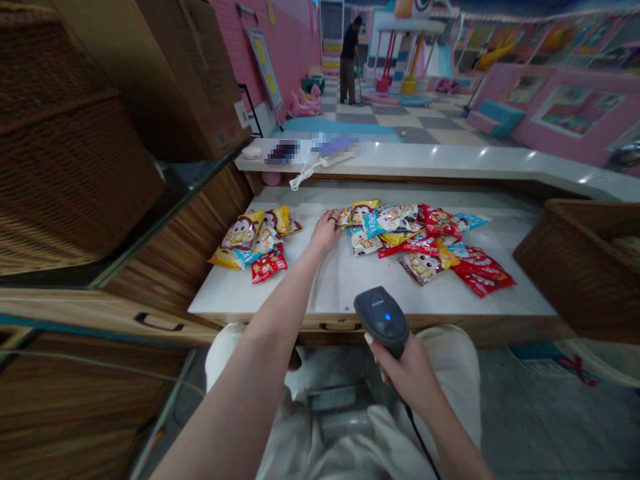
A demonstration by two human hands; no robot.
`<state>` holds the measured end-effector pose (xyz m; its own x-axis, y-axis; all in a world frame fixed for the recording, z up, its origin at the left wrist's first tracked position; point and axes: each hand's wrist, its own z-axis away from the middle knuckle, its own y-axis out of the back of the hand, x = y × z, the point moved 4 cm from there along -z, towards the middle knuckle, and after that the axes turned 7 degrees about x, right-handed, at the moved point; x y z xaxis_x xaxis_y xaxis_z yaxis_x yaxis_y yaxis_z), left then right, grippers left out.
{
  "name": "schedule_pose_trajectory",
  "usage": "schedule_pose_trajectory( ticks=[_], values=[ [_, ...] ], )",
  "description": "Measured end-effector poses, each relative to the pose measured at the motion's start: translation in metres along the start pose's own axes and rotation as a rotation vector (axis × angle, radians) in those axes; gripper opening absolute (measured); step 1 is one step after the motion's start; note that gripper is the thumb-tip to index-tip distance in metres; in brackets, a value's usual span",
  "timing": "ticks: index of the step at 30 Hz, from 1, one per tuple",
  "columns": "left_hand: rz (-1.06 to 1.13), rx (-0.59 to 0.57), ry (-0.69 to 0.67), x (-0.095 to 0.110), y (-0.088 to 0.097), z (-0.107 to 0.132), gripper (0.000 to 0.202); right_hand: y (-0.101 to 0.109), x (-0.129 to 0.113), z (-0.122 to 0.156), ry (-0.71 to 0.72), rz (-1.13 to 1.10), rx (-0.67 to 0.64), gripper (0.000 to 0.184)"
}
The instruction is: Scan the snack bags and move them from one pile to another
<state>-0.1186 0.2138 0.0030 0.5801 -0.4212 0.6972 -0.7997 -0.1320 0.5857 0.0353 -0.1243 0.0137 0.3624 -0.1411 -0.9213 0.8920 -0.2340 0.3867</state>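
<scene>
My right hand [407, 373] is wrapped round the handle of a dark barcode scanner [383, 315] with a blue light, held over my lap in front of the desk edge. My left hand [325, 230] reaches out over the white desk [345, 280] and its fingers close on a snack packet [345, 216] at the left edge of the large pile of coloured snack packets [425, 243]. A smaller pile of snack packets [255, 245] lies to the left of that hand.
A wicker basket [583, 267] stands at the desk's right end, and wicker boxes [65, 153] are stacked at the left. A raised white counter [440, 160] with a corded phone runs behind. A person stands far back in the play area [349, 60].
</scene>
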Motion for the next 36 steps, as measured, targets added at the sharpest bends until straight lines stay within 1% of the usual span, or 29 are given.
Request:
schedule_pose_trajectory(
  ticks=[3,6,9,11,12,14,16,19,23,25,28,31,33,36],
  values=[
    [0.098,0.037,-0.023,-0.001,0.012,0.014,0.053,0.000,0.000,0.000,-0.007,-0.005,-0.003,0.035],
    [0.318,0.103,0.033,0.002,0.033,0.044,0.046,-0.003,0.000,0.002,-0.011,-0.018,-0.006,0.036],
    [0.647,0.158,0.204,0.005,0.049,0.085,0.050,-0.008,-0.002,0.005,-0.014,-0.025,-0.015,0.036],
    [0.841,0.153,0.360,0.008,0.052,0.113,0.054,-0.012,-0.004,0.006,-0.010,-0.033,-0.021,0.036],
    [0.908,0.128,0.436,0.010,0.051,0.125,0.054,-0.014,-0.005,0.006,-0.004,-0.035,-0.023,0.036],
    [0.972,0.069,0.552,0.014,0.048,0.146,0.054,-0.017,-0.010,0.007,0.010,-0.036,-0.034,0.036],
    [0.985,0.050,0.606,0.017,0.045,0.158,0.053,-0.020,-0.014,0.007,0.019,-0.034,-0.040,0.035],
    [0.989,0.096,0.615,0.021,0.043,0.162,0.055,-0.020,-0.017,0.009,0.014,-0.035,-0.035,0.035],
    [0.993,0.049,0.529,0.026,0.042,0.160,0.062,-0.018,-0.016,0.011,0.010,-0.031,-0.026,0.033],
    [1.016,0.056,0.514,0.026,0.043,0.161,0.066,-0.016,-0.015,0.010,0.013,-0.029,-0.018,0.033],
    [1.094,0.132,0.524,0.022,0.048,0.162,0.068,-0.015,-0.016,0.007,0.026,-0.020,-0.001,0.033],
    [1.153,0.201,0.523,0.020,0.052,0.163,0.077,-0.014,-0.018,0.002,0.028,-0.014,0.007,0.033],
    [1.158,0.197,0.527,0.020,0.053,0.163,0.081,-0.014,-0.020,0.000,0.027,-0.025,0.002,0.032],
    [1.138,0.150,0.528,0.023,0.051,0.164,0.082,-0.014,-0.025,-0.002,0.031,-0.031,0.004,0.031]
  ],
)
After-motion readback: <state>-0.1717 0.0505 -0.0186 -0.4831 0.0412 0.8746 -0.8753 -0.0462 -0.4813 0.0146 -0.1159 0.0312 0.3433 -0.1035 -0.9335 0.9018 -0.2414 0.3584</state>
